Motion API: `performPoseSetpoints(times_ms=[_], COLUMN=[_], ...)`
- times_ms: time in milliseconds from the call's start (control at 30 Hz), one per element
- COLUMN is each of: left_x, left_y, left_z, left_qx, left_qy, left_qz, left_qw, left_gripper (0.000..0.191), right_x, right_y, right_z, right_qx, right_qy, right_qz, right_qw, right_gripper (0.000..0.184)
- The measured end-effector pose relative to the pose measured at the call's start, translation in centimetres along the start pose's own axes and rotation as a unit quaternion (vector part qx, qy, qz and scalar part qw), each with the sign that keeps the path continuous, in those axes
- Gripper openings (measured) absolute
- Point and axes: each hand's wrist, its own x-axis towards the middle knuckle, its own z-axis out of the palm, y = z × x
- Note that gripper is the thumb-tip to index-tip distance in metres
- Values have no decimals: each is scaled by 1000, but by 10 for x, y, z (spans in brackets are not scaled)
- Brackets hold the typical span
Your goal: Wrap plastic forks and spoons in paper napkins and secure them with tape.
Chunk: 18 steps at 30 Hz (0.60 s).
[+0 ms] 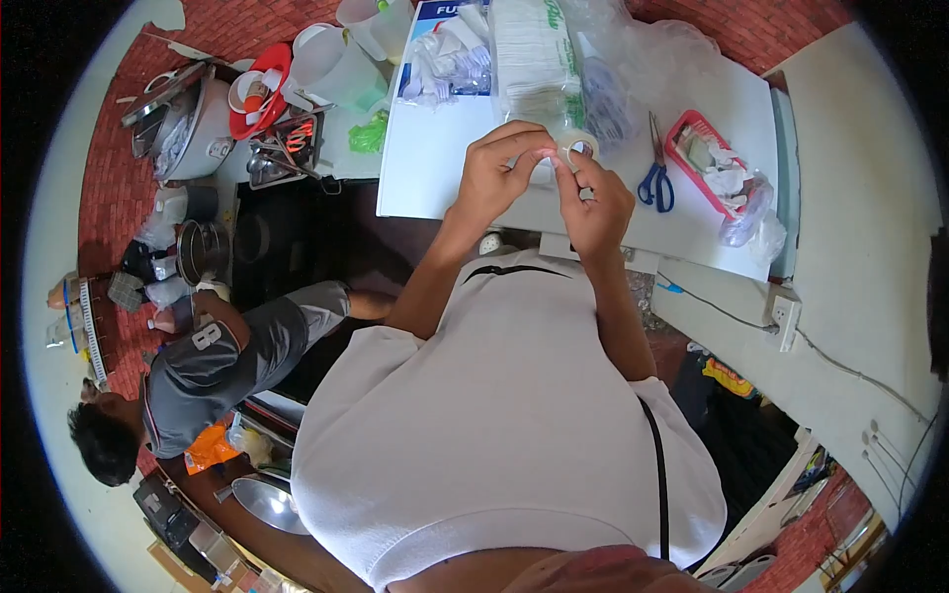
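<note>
A roll of clear tape (577, 142) is in my right hand (602, 201), with the fingers around its ring. My left hand (506, 169) meets it at the roll's left side. Its thumb and forefinger pinch at what looks like the tape's free end, though the film is hardly visible. Just beyond both hands lies a plastic-wrapped stack of white napkins or bags (535, 63) with green print. To the right of my right hand, scissors with dark blue handles (657, 184) lie on the white table (434, 178).
A pink basket (700, 159) holds crumpled wrappers at the table's right. Bagged plastic cutlery (448, 63) lies back left; clear bags (667, 52) are heaped back right. Pitchers (326, 67) and a utensil tray (282, 156) stand left. Another person (207, 370) works at a left-hand counter.
</note>
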Motion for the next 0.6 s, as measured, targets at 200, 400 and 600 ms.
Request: performPoseSetpoints(times_ms=[200, 400, 600], left_x=[-2, 8, 4], left_y=[-1, 5, -1], left_z=[-8, -17, -18], left_qx=[-13, -26, -67], left_qy=[7, -33, -92], left_qz=[16, -11, -26], left_qw=[1000, 999, 993], left_gripper=[15, 32, 39], right_x=[-1, 5, 7], right_y=[-4, -10, -10], right_z=[3, 0, 1], right_qx=[80, 280, 363], right_qy=[-50, -129, -149], right_qz=[111, 232, 311], right_qw=[989, 923, 866], right_gripper=[18, 18, 16])
